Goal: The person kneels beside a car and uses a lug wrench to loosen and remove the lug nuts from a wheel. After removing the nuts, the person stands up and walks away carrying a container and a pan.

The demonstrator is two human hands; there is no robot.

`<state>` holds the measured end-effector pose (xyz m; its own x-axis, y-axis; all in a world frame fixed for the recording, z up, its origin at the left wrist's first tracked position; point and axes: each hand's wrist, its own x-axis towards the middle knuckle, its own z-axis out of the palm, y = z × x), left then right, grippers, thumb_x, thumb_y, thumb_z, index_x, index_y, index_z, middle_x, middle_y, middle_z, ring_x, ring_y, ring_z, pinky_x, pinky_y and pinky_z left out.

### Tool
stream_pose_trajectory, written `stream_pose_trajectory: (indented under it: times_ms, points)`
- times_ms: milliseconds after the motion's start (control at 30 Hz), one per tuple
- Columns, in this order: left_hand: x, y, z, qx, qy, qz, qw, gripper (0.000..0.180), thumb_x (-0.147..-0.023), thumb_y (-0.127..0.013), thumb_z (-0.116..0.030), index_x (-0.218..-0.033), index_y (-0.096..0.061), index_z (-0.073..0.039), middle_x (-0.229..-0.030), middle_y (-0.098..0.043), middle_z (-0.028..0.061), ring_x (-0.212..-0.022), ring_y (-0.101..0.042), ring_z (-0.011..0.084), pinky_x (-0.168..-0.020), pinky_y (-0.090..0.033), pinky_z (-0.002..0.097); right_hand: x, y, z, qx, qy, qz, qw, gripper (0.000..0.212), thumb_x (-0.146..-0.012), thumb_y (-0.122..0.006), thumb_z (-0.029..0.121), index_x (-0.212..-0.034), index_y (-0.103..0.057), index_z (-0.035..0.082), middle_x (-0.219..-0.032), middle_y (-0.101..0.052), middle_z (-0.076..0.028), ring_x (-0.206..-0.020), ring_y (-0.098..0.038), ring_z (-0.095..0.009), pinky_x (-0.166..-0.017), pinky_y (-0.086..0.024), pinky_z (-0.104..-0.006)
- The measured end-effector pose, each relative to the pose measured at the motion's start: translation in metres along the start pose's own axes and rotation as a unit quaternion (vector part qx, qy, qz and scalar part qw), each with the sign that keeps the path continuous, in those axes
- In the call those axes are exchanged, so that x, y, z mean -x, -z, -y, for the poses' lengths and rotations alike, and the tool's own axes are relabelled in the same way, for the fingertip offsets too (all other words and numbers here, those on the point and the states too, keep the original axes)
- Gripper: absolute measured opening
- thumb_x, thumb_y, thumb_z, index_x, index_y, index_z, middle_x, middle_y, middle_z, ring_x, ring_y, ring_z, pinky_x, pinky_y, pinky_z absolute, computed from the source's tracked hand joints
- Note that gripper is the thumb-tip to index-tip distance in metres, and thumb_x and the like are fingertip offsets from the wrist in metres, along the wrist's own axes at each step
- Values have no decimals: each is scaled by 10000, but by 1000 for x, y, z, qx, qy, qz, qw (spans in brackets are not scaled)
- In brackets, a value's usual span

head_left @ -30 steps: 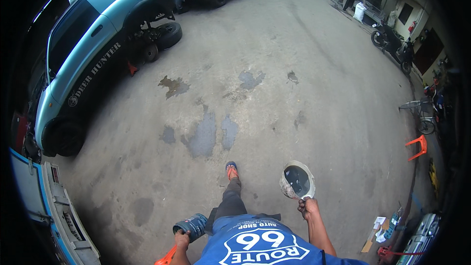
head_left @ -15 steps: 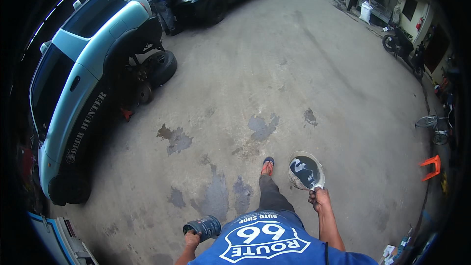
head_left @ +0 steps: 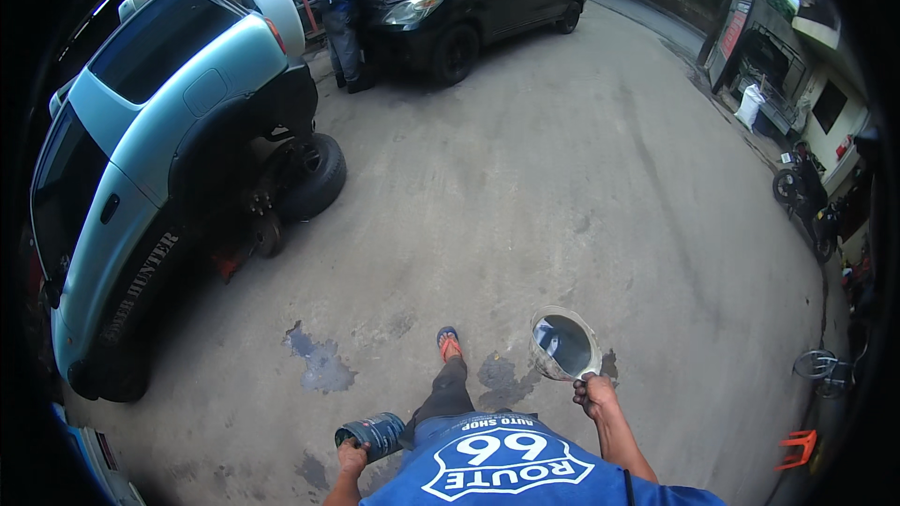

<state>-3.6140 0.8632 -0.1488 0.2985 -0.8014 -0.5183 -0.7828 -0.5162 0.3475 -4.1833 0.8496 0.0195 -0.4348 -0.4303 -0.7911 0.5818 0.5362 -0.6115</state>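
My right hand (head_left: 594, 396) is closed around the handle of a round, whitish, stained pail (head_left: 538, 361), held out in front to the right. Dark liquid (head_left: 564, 342) with bright reflections fills part of it. At my left side, my left hand (head_left: 352, 456) grips a dark blue-grey cylindrical container (head_left: 384, 437) that is tilted over sideways. Its contents cannot be made out. One foot in an orange-strapped sandal (head_left: 450, 345) is stepping forward on the concrete.
A light-blue vehicle (head_left: 178, 94) stands on the left, with a loose tire (head_left: 323, 178) beside it. Ahead, a person in blue (head_left: 347, 0) leans at a black car (head_left: 450, 14) with a raised hood. Wet patches (head_left: 323, 365) mark the floor. A motorcycle (head_left: 806, 197) and orange stool (head_left: 797, 450) line the right.
I have walked forward, so the floor patches and orange stool sit nearer to me, and the vehicles appear larger. Both hands keep hold of their containers.
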Motion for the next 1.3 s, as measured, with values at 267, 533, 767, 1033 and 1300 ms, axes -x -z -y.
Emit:
stream_pose_trajectory:
  times_ms: [267,533,767,1033,1300]
  points:
    - [-225,72,-211,-95,-16,89,991,480,-833,-680,-401,-1121,-690,-17,-1249,-616,224,-1200,-559,357,-1022,-425,415,-132,-205,225,0,20,-9,1000,109,-945,-431,102,-1003,-500,41,-690,-496,-40,-508,-420,-119,-463,-397,-328]
    - [-450,148,-414,-85,-36,55,994,468,-843,-669,-398,-1129,-674,-28,-1200,-628,226,-1186,-551,373,-1037,-404,428,-313,-407,410,51,22,46,997,178,-949,-447,111,-1066,-502,-10,-735,-519,-60,-514,-440,-124,-438,-417,-338]
    - [-643,235,-612,-28,-40,-66,997,362,-809,-711,-286,-1037,-686,-6,-1094,-636,206,-1096,-579,377,-949,-446,461,-454,-616,599,146,24,91,985,190,-977,-435,143,-1052,-499,-20,-730,-519,-61,-505,-431,-115,-435,-423,-321]
    - [-907,342,-831,-20,-28,-6,999,422,-847,-677,-303,-1182,-667,-47,-1295,-590,156,-1239,-531,325,-1048,-420,415,-582,-880,777,214,58,152,963,171,-940,-454,107,-1041,-486,-26,-724,-522,-69,-505,-443,-125,-437,-422,-325]
    - [-1154,483,-1008,-49,-38,29,998,378,-861,-677,-298,-1183,-676,-99,-1278,-602,133,-1214,-557,322,-1002,-455,433,-676,-1155,913,235,47,207,949,145,-937,-448,96,-1012,-511,-12,-719,-517,-61,-499,-427,-119,-434,-409,-322]
